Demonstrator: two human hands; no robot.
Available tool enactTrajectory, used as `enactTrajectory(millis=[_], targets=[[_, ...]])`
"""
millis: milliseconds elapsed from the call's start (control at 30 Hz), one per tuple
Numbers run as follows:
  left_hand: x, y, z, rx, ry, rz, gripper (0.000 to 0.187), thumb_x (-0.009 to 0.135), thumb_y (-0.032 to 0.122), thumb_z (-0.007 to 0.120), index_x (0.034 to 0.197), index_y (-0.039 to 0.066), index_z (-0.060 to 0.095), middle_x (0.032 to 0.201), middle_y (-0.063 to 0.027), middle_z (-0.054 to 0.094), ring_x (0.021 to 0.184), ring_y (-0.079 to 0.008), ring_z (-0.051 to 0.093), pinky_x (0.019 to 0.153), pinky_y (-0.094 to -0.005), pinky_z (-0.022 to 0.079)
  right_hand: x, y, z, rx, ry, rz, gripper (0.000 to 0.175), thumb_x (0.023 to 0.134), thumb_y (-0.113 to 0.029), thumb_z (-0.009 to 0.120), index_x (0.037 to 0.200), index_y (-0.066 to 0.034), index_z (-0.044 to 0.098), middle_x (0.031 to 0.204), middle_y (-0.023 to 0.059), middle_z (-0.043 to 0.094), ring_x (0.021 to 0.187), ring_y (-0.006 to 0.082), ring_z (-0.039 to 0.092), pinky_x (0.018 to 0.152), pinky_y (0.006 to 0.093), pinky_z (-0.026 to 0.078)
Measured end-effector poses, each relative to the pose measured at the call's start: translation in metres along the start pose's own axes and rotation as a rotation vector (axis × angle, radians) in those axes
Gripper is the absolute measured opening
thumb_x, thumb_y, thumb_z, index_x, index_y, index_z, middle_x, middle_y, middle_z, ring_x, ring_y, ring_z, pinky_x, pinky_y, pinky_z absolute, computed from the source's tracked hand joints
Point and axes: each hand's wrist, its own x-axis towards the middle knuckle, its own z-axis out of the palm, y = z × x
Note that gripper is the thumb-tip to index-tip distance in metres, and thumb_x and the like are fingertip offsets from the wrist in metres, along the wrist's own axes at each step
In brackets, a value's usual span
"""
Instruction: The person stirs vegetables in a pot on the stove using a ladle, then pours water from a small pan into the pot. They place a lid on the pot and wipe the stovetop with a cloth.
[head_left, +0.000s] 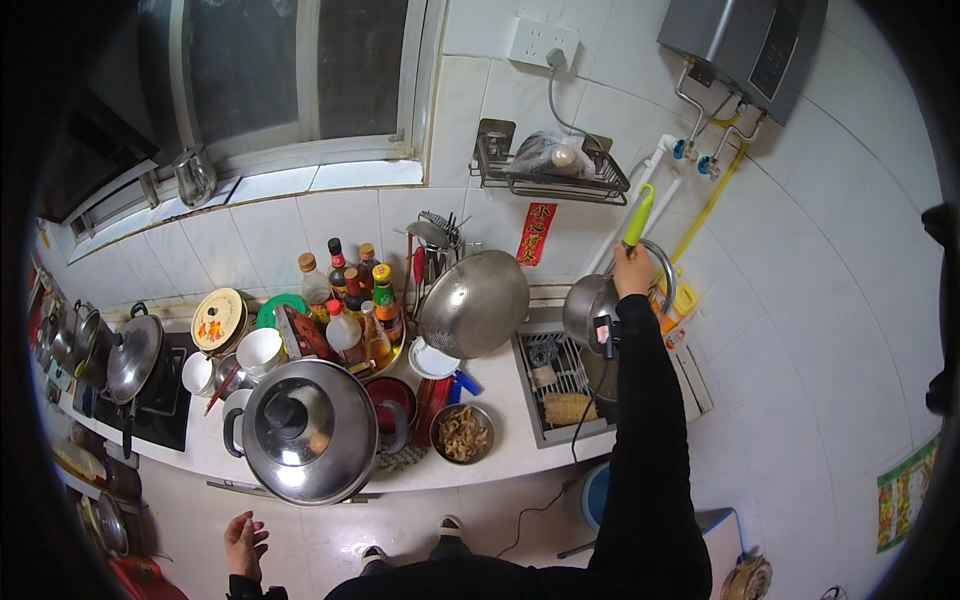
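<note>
My right hand (634, 271) is closed around a lime-green handle (639, 217) with a hooked end, above the back of the sink. Just left of that hand is a round stainless-steel vessel (585, 307); the join between it and the handle is hidden. The sink (531, 420) below holds a slatted drain rack (541, 386), a steel scourer (543, 352) and a yellowish loofah-like scrubber (568, 409). A curved metal faucet (664, 262) shows behind my right hand. In front of the counter edge, my left hand (244, 541) hangs with loosely bent fingers, holding nothing.
A lidded steel pot (309, 442) overhangs the counter's front edge. Near it stand a bowl of brownish food pieces (463, 435), a leaning steel strainer (476, 304) and several sauce bottles (386, 296). A cable (517, 536) trails to the floor beside a blue bucket (596, 495).
</note>
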Motion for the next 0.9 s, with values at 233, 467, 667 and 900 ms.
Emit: enactTrajectory(millis=[233,467,667,900], targets=[[0.016,-0.006,0.0,-0.063,0.125,-0.028,0.033,0.099,0.035,0.061,0.128,0.019,0.058,0.103,0.0026,0.064,0.087,-0.0132,0.063,0.069,-0.0315,0.047,0.075,0.06,0.005,-0.043,-0.091,-0.057,0.024,0.091,-0.023,0.072,0.091,-0.0011,0.064,0.065,0.0021,0.057,0.049,0.0128,0.053,0.049,0.0319,0.043],[0.073,-0.012,-0.011,-0.164,0.154,0.025,0.06,0.099,0.051,0.056,0.147,0.019,0.042,0.146,-0.0092,0.046,0.126,-0.0312,0.051,0.097,-0.0486,0.044,0.105,0.093,0.027,-0.082,-0.25,0.09,0.03,0.087,-0.026,0.073,0.097,0.0018,0.067,0.074,0.0139,0.068,0.067,0.0263,0.065,0.066,0.0389,0.05],[0.092,0.023,0.017,-0.208,0.063,0.093,0.063,0.099,0.051,0.056,0.149,0.017,0.039,0.144,-0.0094,0.049,0.127,-0.0283,0.053,0.101,-0.0487,0.044,0.129,0.153,0.038,-0.261,-0.395,0.118,0.032,0.096,-0.035,0.061,0.102,-0.0038,0.066,0.071,0.0117,0.066,0.064,0.0239,0.067,0.061,0.0404,0.054],[0.088,0.063,0.057,-0.197,0.13,0.094,0.053,0.103,0.041,0.055,0.143,0.008,0.046,0.129,-0.0088,0.057,0.114,-0.0243,0.06,0.092,-0.0396,0.052,0.052,0.106,0.029,0.203,-0.066,-0.026,0.03,0.1,-0.02,0.06,0.119,0.0023,0.055,0.106,0.0118,0.066,0.095,0.0174,0.065,0.077,0.0301,0.056]])
